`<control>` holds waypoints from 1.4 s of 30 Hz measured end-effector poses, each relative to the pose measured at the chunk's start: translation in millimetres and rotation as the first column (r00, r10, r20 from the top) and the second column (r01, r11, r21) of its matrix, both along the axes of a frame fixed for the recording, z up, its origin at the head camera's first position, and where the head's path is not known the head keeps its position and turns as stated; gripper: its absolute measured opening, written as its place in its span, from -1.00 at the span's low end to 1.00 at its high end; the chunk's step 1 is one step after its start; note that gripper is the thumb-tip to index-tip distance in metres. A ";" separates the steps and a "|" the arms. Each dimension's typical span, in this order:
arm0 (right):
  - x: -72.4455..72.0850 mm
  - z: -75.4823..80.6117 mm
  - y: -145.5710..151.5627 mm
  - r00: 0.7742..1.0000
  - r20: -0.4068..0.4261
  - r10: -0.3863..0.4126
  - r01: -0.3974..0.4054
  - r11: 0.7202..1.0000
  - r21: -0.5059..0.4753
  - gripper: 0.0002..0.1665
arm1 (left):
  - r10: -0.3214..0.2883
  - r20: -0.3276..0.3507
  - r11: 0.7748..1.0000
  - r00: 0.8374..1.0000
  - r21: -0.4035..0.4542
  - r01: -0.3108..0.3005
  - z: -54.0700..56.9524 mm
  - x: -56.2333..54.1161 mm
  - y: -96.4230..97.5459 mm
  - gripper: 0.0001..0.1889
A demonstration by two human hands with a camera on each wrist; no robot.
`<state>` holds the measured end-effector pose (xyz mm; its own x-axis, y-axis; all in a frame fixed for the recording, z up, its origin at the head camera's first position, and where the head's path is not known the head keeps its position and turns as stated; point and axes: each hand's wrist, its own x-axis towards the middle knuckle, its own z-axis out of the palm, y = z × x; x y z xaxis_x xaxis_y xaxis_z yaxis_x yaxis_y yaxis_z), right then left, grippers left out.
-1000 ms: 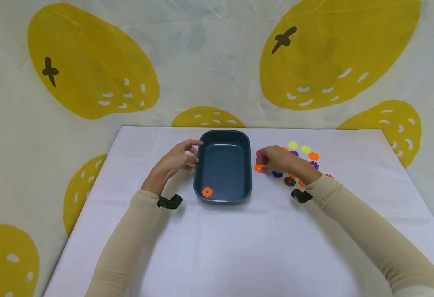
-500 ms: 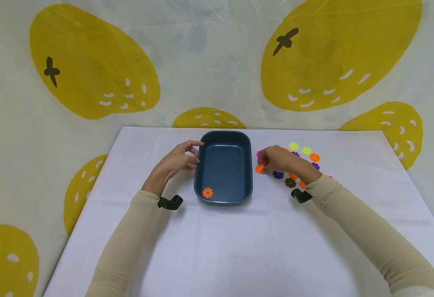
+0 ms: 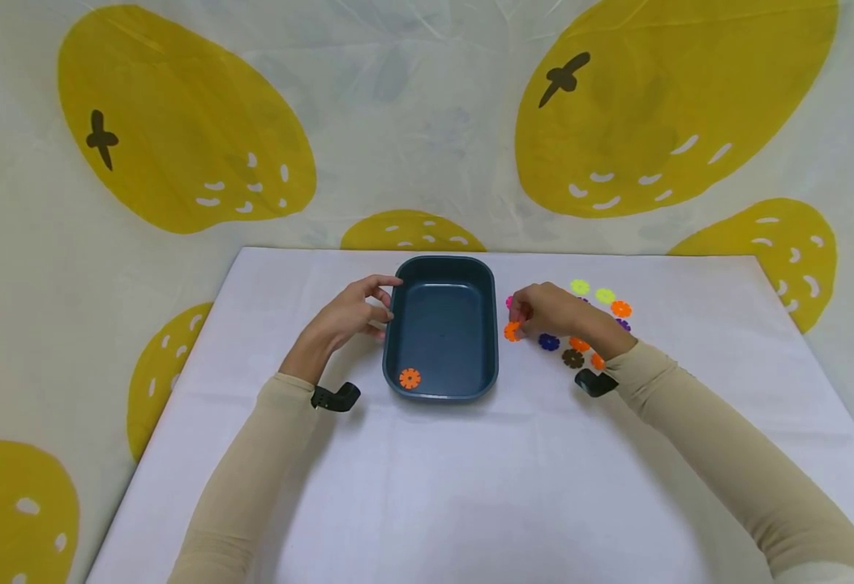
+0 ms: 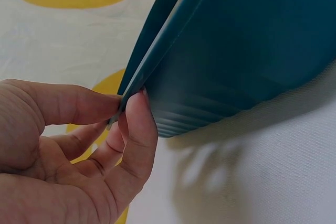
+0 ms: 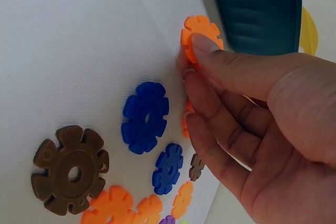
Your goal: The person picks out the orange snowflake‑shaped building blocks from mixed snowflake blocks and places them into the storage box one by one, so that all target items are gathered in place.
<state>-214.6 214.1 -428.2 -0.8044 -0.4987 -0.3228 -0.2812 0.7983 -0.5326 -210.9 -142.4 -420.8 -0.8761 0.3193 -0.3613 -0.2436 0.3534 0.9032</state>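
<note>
My left hand [image 3: 354, 312] pinches the left rim of a dark blue-green rectangular tray [image 3: 441, 324]; in the left wrist view, thumb and finger lie on either side of that rim [image 4: 152, 59]. One orange notched plastic disc [image 3: 409, 379] lies in the tray's near left corner. Just right of the tray, my right hand [image 3: 547, 310] pinches another orange notched disc [image 5: 199, 27] between thumb and fingers. That disc stands tilted in the right wrist view, close over the cloth. Below the hand lie a blue disc [image 5: 146, 118] and a brown disc [image 5: 71, 170].
Several more flower-shaped discs, among them a yellow-green disc [image 3: 605, 296] and an orange disc [image 3: 620, 309], are scattered around and partly under the right hand. A white cloth [image 3: 441, 487] covers the table. Behind it hangs a fabric backdrop [image 3: 412, 122] with yellow fruit shapes.
The orange disc in my right hand has tipped up slightly, and that hand has shifted a little. My left hand keeps its grip on the tray.
</note>
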 end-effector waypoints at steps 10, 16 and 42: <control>1.7 -1.9 3.1 0.999 0.026 -0.019 0.019 1.000 -0.010 -0.93 | 0.006 0.007 1.000 1.000 -0.013 -0.006 1.8 -0.3 1.1 -0.31; 1.4 -3.6 6.6 1.000 0.024 -0.011 0.011 1.000 -0.018 -0.95 | 0.007 0.006 1.000 1.000 -0.014 -0.007 1.6 0.1 1.0 -0.30; 1.0 6.1 12.8 0.998 0.024 0.050 -0.047 0.992 -0.120 -0.84 | 0.021 0.019 1.000 1.000 -0.012 -0.021 1.1 0.1 1.5 -0.32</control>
